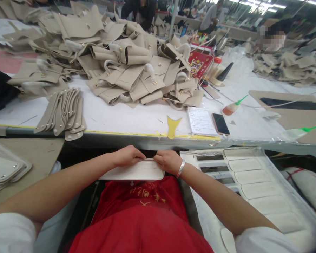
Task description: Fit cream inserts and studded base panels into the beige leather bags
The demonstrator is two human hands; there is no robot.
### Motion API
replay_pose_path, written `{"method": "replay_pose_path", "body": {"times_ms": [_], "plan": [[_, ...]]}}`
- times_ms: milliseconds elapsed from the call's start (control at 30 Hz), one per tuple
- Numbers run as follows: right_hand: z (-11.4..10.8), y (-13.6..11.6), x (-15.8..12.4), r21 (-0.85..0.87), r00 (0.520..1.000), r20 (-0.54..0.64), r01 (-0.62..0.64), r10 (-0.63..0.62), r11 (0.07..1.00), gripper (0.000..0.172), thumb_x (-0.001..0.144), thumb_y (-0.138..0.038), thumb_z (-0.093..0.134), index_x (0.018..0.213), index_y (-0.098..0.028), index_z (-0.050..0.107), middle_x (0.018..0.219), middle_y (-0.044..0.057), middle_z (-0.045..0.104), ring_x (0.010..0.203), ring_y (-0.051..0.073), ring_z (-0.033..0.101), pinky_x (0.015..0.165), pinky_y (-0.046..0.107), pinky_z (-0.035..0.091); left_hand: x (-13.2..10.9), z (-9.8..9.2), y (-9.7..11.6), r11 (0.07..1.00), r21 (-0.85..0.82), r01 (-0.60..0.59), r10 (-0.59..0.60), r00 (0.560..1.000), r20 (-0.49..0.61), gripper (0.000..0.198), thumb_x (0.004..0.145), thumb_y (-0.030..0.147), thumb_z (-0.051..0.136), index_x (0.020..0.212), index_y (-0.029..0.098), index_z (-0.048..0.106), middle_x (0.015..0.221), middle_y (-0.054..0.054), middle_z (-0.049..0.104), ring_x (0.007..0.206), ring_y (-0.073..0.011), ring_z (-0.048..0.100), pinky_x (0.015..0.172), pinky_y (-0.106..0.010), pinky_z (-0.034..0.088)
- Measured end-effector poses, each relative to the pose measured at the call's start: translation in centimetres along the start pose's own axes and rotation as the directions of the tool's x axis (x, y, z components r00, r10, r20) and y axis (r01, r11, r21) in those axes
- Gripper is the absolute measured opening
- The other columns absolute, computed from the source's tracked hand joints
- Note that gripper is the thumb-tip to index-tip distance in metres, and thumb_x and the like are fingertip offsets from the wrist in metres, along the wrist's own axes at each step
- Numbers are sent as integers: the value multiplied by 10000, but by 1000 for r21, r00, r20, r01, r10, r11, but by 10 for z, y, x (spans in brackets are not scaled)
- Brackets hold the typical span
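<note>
A whitish flat panel with rounded corners (137,171) lies across my lap, just above the red apron (139,218). My left hand (127,155) pinches its far edge, fingers closed. Close beside it, my right hand (168,161) grips the same edge near the right end, a silver bracelet on the wrist. To the right, a white rack (205,200) carries several similar pale panels (258,181) in a row. Stacked white pieces with metal studs (5,165) rest on a board at the left.
Beige leather bag pieces (137,66) are heaped on the white table (116,121), with a fanned stack of straps (64,110). Near its edge lie a yellow template (173,126), a written sheet (201,121), a phone (220,124) and a glue bottle (230,109). Other people sit farther back.
</note>
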State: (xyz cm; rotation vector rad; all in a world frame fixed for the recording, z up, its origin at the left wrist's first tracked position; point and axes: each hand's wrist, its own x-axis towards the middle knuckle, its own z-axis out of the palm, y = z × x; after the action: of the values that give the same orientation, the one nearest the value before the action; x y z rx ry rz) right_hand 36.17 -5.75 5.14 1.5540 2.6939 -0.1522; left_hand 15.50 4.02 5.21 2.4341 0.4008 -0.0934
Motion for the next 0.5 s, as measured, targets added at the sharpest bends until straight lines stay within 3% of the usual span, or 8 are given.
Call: {"method": "replay_pose_path", "body": {"times_ms": [200,333,500], "plan": [[-11,-3,4,12,993,92,71,-72,997,176,834,-256,468,803,-169,617,841,75,594,685,143,495,573,263,287,2,4,8,975,217,-47,32,997,71,297,791,159,457,1031,214,623,965,-38,681,837,-171,619,729,-209,405],[-20,6,14,215,992,124,7,-34,977,296,851,-396,451,794,-176,640,803,61,600,688,144,522,589,251,327,2,8,13,915,394,-86,35,990,135,304,801,155,422,1061,158,580,921,-78,665,751,-191,616,652,-243,405],[-12,16,34,413,981,181,-8,-74,911,191,798,-301,541,871,-173,663,825,46,618,711,136,545,632,230,374,3,8,14,867,481,-130,57,985,163,283,809,150,384,1021,116,569,832,-93,653,668,-199,605,573,-263,381]]}}
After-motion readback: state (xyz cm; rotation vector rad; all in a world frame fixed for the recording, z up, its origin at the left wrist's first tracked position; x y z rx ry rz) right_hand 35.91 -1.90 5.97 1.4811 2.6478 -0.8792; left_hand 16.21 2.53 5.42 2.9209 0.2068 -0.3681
